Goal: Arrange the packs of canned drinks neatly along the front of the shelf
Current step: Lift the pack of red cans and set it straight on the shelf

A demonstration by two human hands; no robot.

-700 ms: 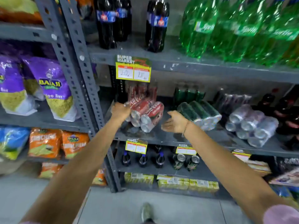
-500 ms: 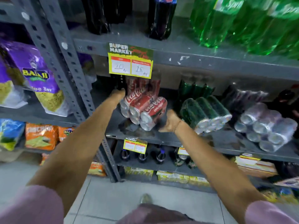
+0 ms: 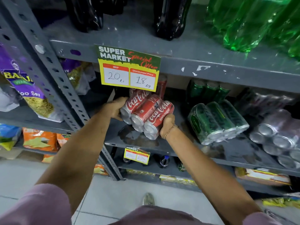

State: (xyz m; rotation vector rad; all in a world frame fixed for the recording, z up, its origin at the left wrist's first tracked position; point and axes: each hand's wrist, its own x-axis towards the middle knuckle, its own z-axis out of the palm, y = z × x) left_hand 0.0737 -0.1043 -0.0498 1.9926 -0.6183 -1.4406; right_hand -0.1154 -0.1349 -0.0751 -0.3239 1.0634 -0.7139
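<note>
A shrink-wrapped pack of red Coca-Cola cans [image 3: 146, 113] lies on its side at the left end of the grey middle shelf [image 3: 162, 147], can ends facing me. My left hand [image 3: 113, 108] grips its left side and my right hand [image 3: 167, 125] cups its lower right corner. The pack looks tilted and slightly raised at the front. A green can pack [image 3: 215, 120] lies skewed to the right, and a silver can pack [image 3: 276, 132] further right. More red cans [image 3: 162, 85] stand behind.
A yellow price tag [image 3: 129, 70] hangs from the shelf above, just over the red pack. A perforated steel upright [image 3: 65, 88] stands left of my left hand. Snack bags [image 3: 24, 88] fill the left bay. Large bottles [image 3: 243, 25] stand on the top shelf.
Both hands have closed onto the red can pack; before, they were only reaching beside it. The camera has moved closer and lower toward the shelf.
</note>
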